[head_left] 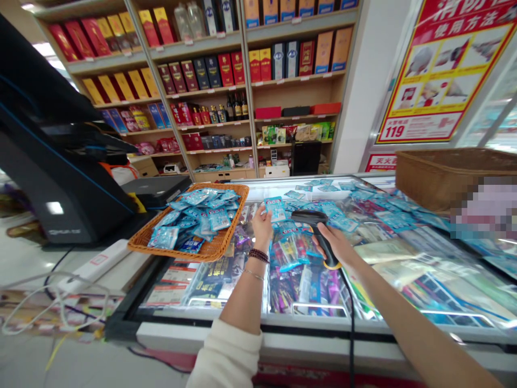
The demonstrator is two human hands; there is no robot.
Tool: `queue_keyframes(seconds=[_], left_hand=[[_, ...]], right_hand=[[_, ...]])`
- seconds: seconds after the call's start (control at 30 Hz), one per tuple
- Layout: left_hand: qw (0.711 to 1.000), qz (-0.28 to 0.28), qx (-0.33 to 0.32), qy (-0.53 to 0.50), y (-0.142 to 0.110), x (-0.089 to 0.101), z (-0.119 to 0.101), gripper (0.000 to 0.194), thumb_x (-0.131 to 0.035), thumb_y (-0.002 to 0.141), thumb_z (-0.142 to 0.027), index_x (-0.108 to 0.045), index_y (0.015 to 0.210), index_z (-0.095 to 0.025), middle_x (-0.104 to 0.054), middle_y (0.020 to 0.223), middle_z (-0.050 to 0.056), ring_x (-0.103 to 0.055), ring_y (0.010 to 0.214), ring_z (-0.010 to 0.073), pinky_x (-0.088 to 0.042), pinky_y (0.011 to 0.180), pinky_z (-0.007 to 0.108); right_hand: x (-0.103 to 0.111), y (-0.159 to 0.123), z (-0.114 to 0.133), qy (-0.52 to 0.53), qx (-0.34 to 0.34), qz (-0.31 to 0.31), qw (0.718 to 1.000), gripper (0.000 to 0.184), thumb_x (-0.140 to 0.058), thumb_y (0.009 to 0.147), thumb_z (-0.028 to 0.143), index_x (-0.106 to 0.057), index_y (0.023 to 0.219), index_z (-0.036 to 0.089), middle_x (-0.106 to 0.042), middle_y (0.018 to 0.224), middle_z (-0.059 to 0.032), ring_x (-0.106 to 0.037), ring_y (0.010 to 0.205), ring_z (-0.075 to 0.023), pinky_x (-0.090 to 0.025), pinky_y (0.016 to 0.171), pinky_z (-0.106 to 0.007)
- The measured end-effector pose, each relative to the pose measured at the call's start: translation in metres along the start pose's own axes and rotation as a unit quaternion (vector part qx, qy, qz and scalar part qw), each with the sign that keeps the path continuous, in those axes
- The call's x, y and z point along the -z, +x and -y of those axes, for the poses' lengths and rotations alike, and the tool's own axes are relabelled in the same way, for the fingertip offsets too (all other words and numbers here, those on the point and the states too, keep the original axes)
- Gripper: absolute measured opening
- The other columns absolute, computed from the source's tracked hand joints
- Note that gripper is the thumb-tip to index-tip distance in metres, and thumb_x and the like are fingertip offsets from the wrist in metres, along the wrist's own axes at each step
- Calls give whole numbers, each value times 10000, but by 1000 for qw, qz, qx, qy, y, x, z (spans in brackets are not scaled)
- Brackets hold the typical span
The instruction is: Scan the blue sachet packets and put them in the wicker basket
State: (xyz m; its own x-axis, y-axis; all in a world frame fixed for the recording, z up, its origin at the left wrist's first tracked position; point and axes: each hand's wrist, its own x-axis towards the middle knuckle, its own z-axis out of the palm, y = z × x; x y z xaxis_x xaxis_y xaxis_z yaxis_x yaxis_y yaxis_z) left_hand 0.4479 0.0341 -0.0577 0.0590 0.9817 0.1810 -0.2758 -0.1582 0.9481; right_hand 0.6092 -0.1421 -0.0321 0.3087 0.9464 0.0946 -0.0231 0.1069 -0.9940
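Note:
My left hand (262, 222), with a dark bead bracelet at the wrist, pinches a small blue-and-white packet (274, 209) and holds it up over the glass top of a chest freezer. My right hand (330, 243) is wrapped round the grip of a black barcode scanner (310, 217), whose head points left toward the packet. The scanner's cable runs down past the freezer's front edge. Left of my hands, an orange wicker basket (135, 242) holds many similar blue packets (205, 207). More loose blue packets (398, 218) lie spread over the glass to the right.
A black checkout terminal (76, 178) stands at the left, beside a white box (95, 265) and loose cables. A brown woven basket (436, 175) sits at the back right. Shelves of boxed bottles (212, 70) line the wall behind. Frozen goods show through the freezer glass.

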Motion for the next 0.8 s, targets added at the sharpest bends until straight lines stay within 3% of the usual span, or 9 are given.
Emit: queue_keyframes(seconds=[0.13, 0.27, 0.43, 0.6, 0.8], left_hand=[[1000, -6, 10, 19, -3, -1, -3, 411, -855, 857, -268, -725, 1240, -196, -821, 955, 71, -802, 940, 230, -638, 907, 355], [1000, 3, 4, 19, -7, -3, -10, 278, -796, 905, -204, -727, 1174, -197, -817, 959, 67, -795, 974, 226, -623, 961, 358], [999, -34, -26, 28, -2, 8, -35, 222, -786, 902, -136, -722, 1105, -197, -812, 1041, 89, -780, 1061, 237, -592, 1051, 384], [997, -59, -58, 6, 12, 52, -74, 243, -810, 898, -190, -722, 1123, -217, -808, 1115, 91, -756, 1164, 260, -595, 1080, 413], [974, -144, -133, 114, 18, 139, -111, 194, -750, 901, -114, -744, 1078, -193, -800, 1170, 123, -747, 1180, 269, -535, 1160, 438]], right_hand=[[-1, -1, 2, 0, 2, -5, 1000, 628, -779, 724, 829, -619, 863, 237, -616, 593, 25, -473, 394, -118, -342, 331, -249], [-2, -1, 3, -1, 2, -6, 1000, 640, -789, 713, 832, -646, 886, 233, -598, 591, 24, -460, 393, -121, -354, 333, -258], [2, -1, -2, 17, -13, -37, 999, 625, -848, 672, 807, -570, 791, 260, -597, 618, -8, -461, 401, -143, -359, 333, -301], [12, 8, -15, 17, -39, -59, 997, 582, -850, 672, 751, -494, 670, 291, -597, 615, -77, -468, 395, -181, -386, 340, -364], [14, 13, -14, 40, -76, -86, 993, 547, -869, 591, 720, -519, 649, 305, -547, 534, -88, -441, 361, -164, -369, 342, -333]])
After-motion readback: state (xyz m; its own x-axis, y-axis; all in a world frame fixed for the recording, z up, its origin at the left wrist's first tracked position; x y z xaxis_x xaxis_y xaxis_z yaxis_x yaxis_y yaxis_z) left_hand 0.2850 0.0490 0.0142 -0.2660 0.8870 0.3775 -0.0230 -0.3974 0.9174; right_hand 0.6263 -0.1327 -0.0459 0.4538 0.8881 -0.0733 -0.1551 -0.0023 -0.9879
